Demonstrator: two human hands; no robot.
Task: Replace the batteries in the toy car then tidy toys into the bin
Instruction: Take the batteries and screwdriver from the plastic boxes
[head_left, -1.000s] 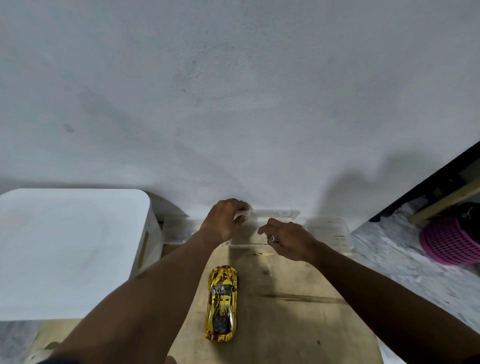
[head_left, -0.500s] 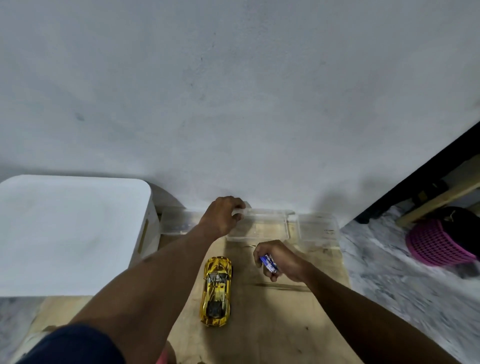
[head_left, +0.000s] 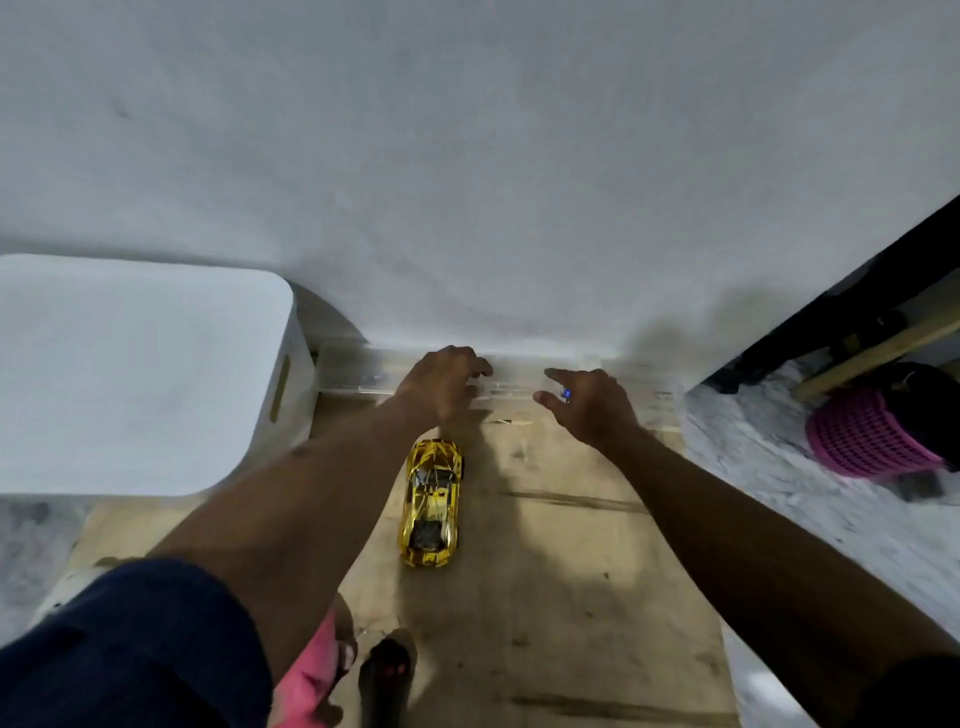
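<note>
Gold toy car (head_left: 431, 501) stands on its wheels on the wooden tabletop (head_left: 571, 571), lengthwise, nose toward the wall (head_left: 467, 182). All positions below are taken from the car.

Left hand (head_left: 447, 384): just beyond the car's nose, fingers (head_left: 480, 368) curled down over the near rim of a clear plastic box (head_left: 519, 387) and grasping it. The box lies against the foot of the wall; its contents are too blurred to identify.

Right hand (head_left: 592, 405): beyond the car and to its right, over the same box. A small blue battery (head_left: 566, 393) is clasped in the hand, with forefinger and thumb stretched out toward the left hand. The two hands are near each other but apart.

White bin (head_left: 130, 374): well left of the car, against the wall. Pink basket (head_left: 872, 441): far right of the car, on the mottled floor (head_left: 753, 467) off the tabletop. A dark blue sleeve (head_left: 130, 649) covers the upper left arm, nearer than the car.
</note>
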